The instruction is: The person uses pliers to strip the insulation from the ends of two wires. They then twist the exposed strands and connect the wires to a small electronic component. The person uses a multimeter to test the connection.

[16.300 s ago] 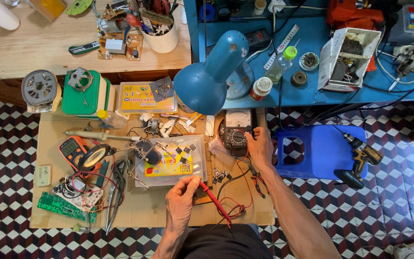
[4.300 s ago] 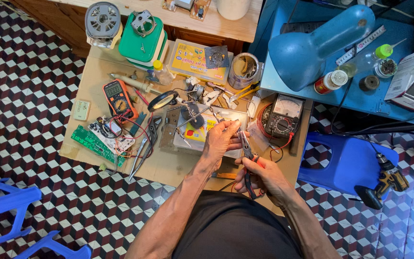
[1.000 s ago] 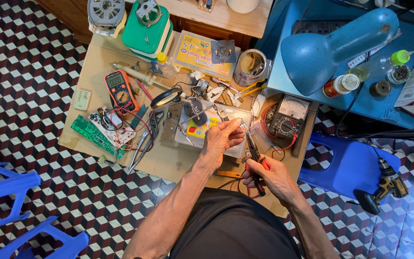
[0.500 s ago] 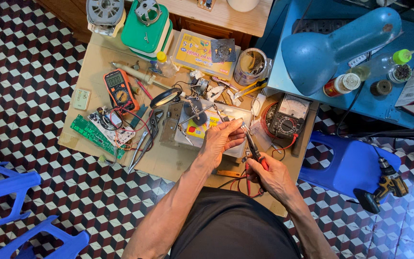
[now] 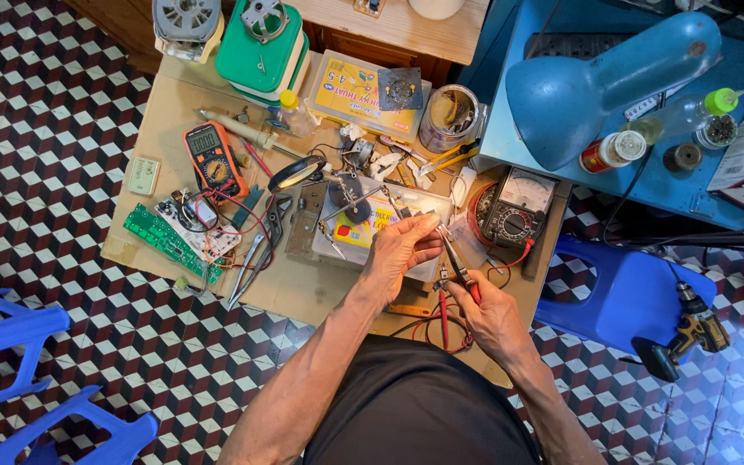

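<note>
Small metal part, too small to identify, pinched at fingertips of left hand, over clear plastic box with yellow card near middle of brown desk. Right hand closed round red-handled pliers, tip meeting the part. Jaw state too small to tell. Black analogue meter just beside, on the right. Round magnifier on stand and orange digital multimeter to the left. Green circuit board near desk's left edge. Blue lamp shade above right.
</note>
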